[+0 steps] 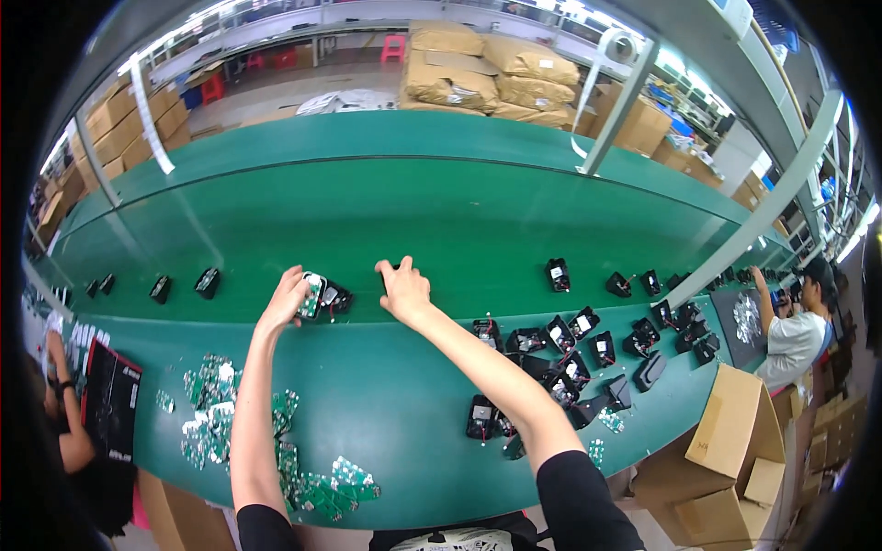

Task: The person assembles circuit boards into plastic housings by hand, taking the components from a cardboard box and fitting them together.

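Note:
My left hand (288, 298) is closed on the edge of a green circuit board (314, 296), above the near edge of the green belt. Right beside the board lies a black plastic housing (338, 298) with its inside showing; whether the two touch I cannot tell. Farther right, over the belt, my right hand (405, 290) has its fingers curled downward. A sliver of something dark shows between those fingers, but the hand covers most of it.
Loose green circuit boards (216, 409) lie in piles at the left. Black housings (560, 367) crowd the table's right side, and others (208, 283) sit along the belt (459, 220). A co-worker (799, 331) works at far right, another (69, 413) at far left. An open carton (726, 450) stands front right.

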Motion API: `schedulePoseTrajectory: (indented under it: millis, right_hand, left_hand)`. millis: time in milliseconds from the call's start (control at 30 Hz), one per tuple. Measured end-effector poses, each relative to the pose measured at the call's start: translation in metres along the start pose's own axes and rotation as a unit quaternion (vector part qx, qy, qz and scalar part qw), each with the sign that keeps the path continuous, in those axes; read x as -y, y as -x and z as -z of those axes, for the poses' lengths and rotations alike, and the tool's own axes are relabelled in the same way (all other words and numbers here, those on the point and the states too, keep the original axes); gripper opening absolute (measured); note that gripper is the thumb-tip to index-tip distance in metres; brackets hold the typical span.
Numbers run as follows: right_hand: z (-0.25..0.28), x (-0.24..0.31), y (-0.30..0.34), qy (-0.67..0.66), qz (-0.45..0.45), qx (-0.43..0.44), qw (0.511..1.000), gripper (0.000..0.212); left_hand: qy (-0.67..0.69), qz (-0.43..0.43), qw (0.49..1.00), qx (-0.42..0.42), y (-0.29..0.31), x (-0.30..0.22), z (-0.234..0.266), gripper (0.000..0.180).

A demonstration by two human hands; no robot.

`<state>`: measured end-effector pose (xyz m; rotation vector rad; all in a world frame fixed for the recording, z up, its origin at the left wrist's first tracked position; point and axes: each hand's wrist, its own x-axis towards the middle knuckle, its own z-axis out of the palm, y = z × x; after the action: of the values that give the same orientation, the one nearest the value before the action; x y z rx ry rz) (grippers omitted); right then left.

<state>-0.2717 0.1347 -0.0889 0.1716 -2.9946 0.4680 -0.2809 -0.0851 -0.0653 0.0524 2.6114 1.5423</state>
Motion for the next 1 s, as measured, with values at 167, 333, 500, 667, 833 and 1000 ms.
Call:
schedulePoseTrajectory:
  millis: [167, 333, 500, 667, 833, 1000]
  right_hand:
    - [0.040, -0.009, 0.071, -0.048, 0.123, -0.015, 0.991, 0.048]
    - [0.055, -0.022, 0.127, 0.070, 0.098, 0.056, 0.991, 0.049]
    - [0.087, -0.039, 0.147, 0.030, 0.107, 0.013, 0.994, 0.056]
    - [0.119, -0.048, 0.156, -0.049, 0.090, -0.100, 0.990, 0.041]
    - [0.136, -0.039, 0.189, -0.176, 0.053, -0.062, 0.981, 0.035]
    - [0.137, -0.015, 0.239, -0.412, 0.050, 0.049, 0.908, 0.016]
  left_hand:
    - [0.062, 0.101, 0.974, 0.194, -0.016, 0.004, 0.013, 0.060]
    - [0.137, 0.116, 0.962, 0.205, -0.023, 0.007, -0.005, 0.040]
    - [0.145, 0.050, 0.942, 0.300, 0.017, -0.034, -0.034, 0.037]
    - [-0.038, -0.171, 0.882, 0.437, 0.101, -0.013, -0.077, 0.037]
    - [-0.093, -0.155, 0.922, 0.343, 0.130, -0.046, -0.053, 0.034]
    - [0.186, 0.001, 0.938, 0.291, 0.200, -0.097, -0.026, 0.036]
